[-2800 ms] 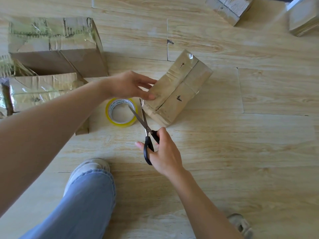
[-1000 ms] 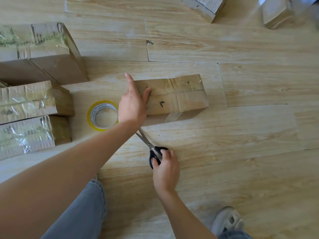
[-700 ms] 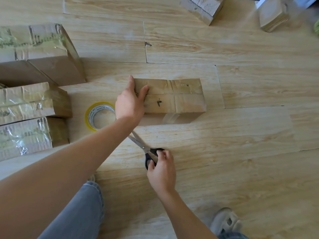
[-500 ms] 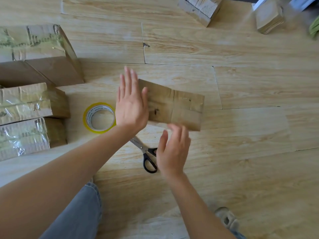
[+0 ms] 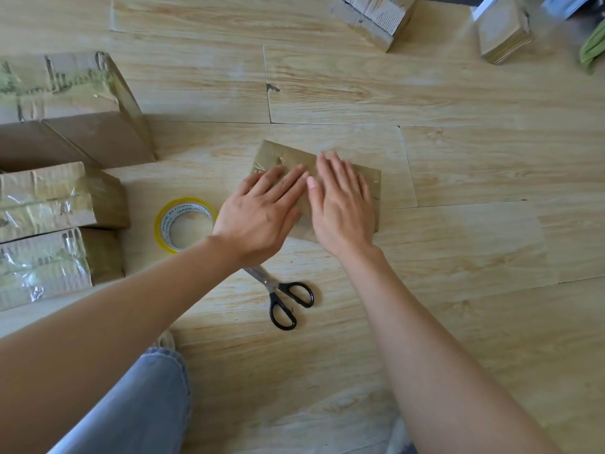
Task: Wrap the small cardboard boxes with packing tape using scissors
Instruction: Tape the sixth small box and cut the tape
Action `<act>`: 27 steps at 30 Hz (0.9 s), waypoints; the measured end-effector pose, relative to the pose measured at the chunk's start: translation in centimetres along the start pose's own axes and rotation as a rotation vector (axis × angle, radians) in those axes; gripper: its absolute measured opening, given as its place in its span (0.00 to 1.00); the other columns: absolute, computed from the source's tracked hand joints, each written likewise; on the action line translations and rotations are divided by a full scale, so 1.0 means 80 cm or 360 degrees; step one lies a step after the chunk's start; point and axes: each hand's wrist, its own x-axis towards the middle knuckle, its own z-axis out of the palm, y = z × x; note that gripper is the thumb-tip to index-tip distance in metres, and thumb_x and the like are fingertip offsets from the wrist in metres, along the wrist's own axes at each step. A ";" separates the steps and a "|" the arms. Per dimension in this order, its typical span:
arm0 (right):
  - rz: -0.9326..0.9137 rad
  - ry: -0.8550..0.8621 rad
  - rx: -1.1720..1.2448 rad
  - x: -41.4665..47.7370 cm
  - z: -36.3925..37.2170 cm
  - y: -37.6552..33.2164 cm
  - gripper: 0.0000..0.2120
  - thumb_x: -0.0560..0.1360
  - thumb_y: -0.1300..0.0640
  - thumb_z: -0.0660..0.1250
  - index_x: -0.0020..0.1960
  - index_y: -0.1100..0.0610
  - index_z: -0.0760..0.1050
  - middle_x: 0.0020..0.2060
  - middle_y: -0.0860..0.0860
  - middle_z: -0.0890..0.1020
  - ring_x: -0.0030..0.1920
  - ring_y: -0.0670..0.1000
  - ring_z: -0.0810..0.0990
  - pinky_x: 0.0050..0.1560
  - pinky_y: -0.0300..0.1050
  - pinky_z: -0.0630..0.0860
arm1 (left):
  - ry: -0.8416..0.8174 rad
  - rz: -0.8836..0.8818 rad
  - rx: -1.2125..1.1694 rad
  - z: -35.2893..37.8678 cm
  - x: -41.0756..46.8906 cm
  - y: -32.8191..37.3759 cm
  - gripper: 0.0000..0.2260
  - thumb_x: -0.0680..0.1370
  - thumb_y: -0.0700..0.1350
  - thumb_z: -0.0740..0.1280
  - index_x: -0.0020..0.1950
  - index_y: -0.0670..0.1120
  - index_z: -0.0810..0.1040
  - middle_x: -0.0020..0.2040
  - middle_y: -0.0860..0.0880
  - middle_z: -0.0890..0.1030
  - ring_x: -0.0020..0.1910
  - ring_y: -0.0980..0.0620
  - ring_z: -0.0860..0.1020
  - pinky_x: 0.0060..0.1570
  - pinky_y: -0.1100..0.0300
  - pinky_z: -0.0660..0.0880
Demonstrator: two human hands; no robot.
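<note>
A small cardboard box [image 5: 288, 157] wrapped in clear tape lies on the wooden floor in the middle of the view. My left hand [image 5: 262, 213] and my right hand [image 5: 340, 204] press flat on its top side by side, fingers straight. Black-handled scissors [image 5: 281, 296] lie on the floor just in front of the box, untouched. A yellow-cored roll of packing tape [image 5: 185, 224] lies flat to the left of my left hand.
Three taped cardboard boxes [image 5: 59, 204] stand at the left edge. Two more small boxes [image 5: 373, 14] sit at the far top right. My jeans-clad knee [image 5: 137, 404] is at the bottom left.
My right hand let go of the scissors, which now lie on the floor, and moved onto the box. The box was turned over, and both hands now press flat on it.
</note>
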 end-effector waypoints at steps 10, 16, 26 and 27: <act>-0.0132 0.0170 -0.0190 -0.009 -0.001 -0.015 0.26 0.84 0.47 0.42 0.79 0.54 0.48 0.79 0.48 0.49 0.79 0.48 0.44 0.77 0.51 0.38 | -0.0058 -0.0060 -0.0023 -0.003 0.043 -0.002 0.27 0.81 0.52 0.42 0.79 0.43 0.47 0.79 0.46 0.44 0.78 0.49 0.43 0.75 0.53 0.40; -0.0202 0.0063 -0.0002 -0.008 0.002 -0.010 0.26 0.84 0.46 0.44 0.80 0.52 0.48 0.79 0.47 0.51 0.78 0.46 0.46 0.77 0.48 0.42 | -0.0108 -0.0105 -0.0044 0.008 0.037 -0.012 0.28 0.80 0.55 0.37 0.78 0.46 0.41 0.79 0.48 0.42 0.77 0.51 0.40 0.75 0.55 0.38; 0.0000 0.0028 -0.0028 -0.009 -0.004 0.046 0.28 0.82 0.40 0.42 0.79 0.48 0.41 0.79 0.44 0.44 0.78 0.47 0.40 0.77 0.51 0.38 | 0.0027 -0.0458 -0.0304 0.017 0.025 -0.007 0.35 0.79 0.65 0.42 0.78 0.45 0.40 0.79 0.49 0.42 0.77 0.54 0.39 0.72 0.59 0.39; 0.0015 0.0031 -0.0040 -0.009 -0.002 0.046 0.29 0.82 0.39 0.41 0.79 0.48 0.40 0.79 0.45 0.44 0.78 0.47 0.39 0.77 0.51 0.38 | 0.0030 -0.0473 -0.0320 0.018 0.025 -0.006 0.35 0.79 0.65 0.43 0.78 0.45 0.40 0.79 0.49 0.42 0.77 0.53 0.39 0.72 0.58 0.40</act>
